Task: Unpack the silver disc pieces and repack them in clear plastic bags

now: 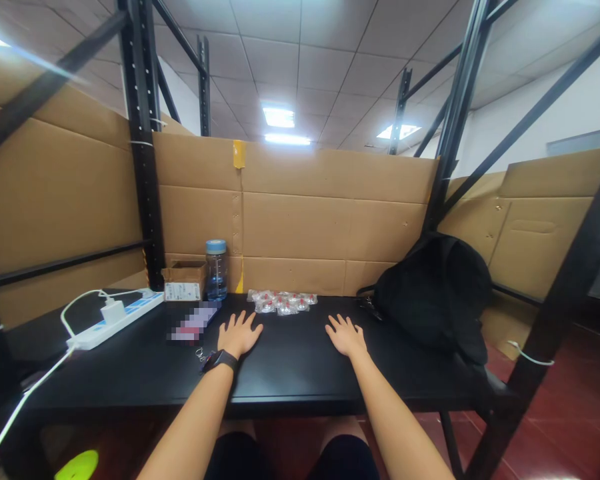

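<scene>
My left hand (239,335) lies palm down on the black tabletop (290,373), fingers spread, with a dark watch (219,361) on the wrist. Flat on the same surface, to the right, rests my right hand (347,335), its fingers also apart. Neither hand holds anything. Beyond and between them is a cluster of small clear plastic packets (283,302) with red bits inside, near the back edge. Left of my left hand lies a phone-like flat object (195,323), blurred out by pixels. A small metal ring (200,354) sits beside the watch.
A clear bottle with a blue lid (217,270) and a small open cardboard box (184,280) stand at the back left. A white power strip (117,322) with cables lies further left. On the right rests a black backpack (435,293). Cardboard panels (300,213) and black posts enclose the table.
</scene>
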`<state>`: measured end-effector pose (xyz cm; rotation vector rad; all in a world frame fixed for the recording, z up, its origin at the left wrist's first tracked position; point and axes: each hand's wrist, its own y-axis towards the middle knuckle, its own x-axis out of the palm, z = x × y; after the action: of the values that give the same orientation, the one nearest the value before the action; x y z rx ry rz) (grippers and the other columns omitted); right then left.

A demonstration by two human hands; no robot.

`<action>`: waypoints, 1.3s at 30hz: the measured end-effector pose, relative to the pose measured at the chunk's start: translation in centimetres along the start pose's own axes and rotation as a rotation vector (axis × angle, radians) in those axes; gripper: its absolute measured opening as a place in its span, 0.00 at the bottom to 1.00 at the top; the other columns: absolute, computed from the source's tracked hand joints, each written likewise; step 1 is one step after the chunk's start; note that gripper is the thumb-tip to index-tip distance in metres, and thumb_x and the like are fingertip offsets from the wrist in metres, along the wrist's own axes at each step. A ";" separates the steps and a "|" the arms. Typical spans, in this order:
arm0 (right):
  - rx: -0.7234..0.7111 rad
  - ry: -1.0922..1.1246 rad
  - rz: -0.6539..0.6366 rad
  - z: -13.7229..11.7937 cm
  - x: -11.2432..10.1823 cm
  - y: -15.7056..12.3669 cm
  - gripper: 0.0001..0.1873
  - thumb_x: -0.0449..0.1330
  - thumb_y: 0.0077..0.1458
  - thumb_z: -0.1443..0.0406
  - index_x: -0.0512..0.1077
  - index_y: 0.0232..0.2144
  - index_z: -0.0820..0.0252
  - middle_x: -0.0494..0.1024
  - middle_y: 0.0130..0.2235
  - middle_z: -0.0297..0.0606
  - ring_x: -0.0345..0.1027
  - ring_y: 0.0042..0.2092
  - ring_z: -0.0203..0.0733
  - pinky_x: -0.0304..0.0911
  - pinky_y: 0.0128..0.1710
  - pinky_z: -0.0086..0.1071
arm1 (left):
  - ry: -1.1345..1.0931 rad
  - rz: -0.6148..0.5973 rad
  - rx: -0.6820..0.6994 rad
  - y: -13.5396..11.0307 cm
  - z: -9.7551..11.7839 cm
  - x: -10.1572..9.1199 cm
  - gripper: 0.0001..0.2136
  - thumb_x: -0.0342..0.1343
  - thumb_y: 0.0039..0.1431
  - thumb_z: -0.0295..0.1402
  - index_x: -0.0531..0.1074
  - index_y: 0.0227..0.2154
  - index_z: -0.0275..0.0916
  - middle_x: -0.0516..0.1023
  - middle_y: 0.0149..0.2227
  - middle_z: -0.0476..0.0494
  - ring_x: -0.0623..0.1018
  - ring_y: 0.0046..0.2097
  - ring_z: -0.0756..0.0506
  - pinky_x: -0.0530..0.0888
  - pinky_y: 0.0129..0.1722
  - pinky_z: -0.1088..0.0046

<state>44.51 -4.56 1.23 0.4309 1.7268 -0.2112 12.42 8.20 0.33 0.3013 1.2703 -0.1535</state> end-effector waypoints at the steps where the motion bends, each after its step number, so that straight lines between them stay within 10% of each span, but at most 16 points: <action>1: 0.011 -0.005 -0.028 0.0 0.1 0.2 0.32 0.39 0.66 0.46 0.53 0.68 0.43 0.48 0.72 0.35 0.37 0.72 0.56 0.36 0.65 0.55 | -0.003 -0.002 -0.001 0.0 0.0 0.0 0.33 0.38 0.63 0.56 0.56 0.68 0.50 0.49 0.72 0.44 0.49 0.71 0.30 0.49 0.64 0.41; 10: 0.065 -0.008 -0.075 -0.1 0.5 1.4 0.36 0.38 0.63 0.40 0.47 0.69 0.39 0.41 0.73 0.34 0.28 0.72 0.61 0.30 0.65 0.59 | -0.011 0.013 -0.006 1.1 0.1 -0.1 0.35 0.38 0.63 0.55 0.46 0.70 0.49 0.48 0.72 0.42 0.49 0.71 0.29 0.50 0.64 0.42; 15: 0.029 -0.023 0.029 -0.6 0.9 2.4 0.37 0.39 0.64 0.42 0.39 0.70 0.40 0.35 0.73 0.34 0.24 0.72 0.60 0.26 0.65 0.61 | 0.026 0.218 0.280 2.3 1.7 -0.3 0.32 0.49 0.62 0.48 0.51 0.68 0.55 0.45 0.73 0.49 0.46 0.72 0.33 0.45 0.66 0.47; 20: 0.006 0.017 0.118 -1.4 1.3 4.7 0.35 0.40 0.64 0.44 0.39 0.70 0.38 0.34 0.74 0.32 0.25 0.72 0.60 0.29 0.64 0.63 | -0.020 0.178 0.485 4.1 6.2 0.1 0.31 0.54 0.58 0.43 0.59 0.66 0.50 0.58 0.69 0.46 0.54 0.69 0.34 0.47 0.66 0.50; 31: -0.188 0.153 0.312 -2.8 0.5 7.3 0.20 0.53 0.62 0.57 0.69 0.55 0.49 0.64 0.63 0.42 0.52 0.63 0.53 0.50 0.57 0.48 | -0.081 0.122 0.597 4.7 9.2 1.3 0.21 0.52 0.63 0.42 0.70 0.57 0.43 0.76 0.55 0.35 0.64 0.63 0.34 0.53 0.63 0.47; 39: -0.540 0.410 0.114 -5.2 -0.9 4.2 0.21 0.68 0.48 0.56 0.77 0.47 0.43 0.75 0.56 0.33 0.59 0.59 0.52 0.49 0.57 0.44 | -0.213 0.014 0.612 3.8 8.3 -0.7 0.30 0.64 0.51 0.43 0.68 0.58 0.48 0.73 0.58 0.39 0.67 0.61 0.32 0.55 0.63 0.48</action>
<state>41.58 1.02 3.61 0.1750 2.0581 0.4491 20.88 9.21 3.67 0.7968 0.9857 -0.5520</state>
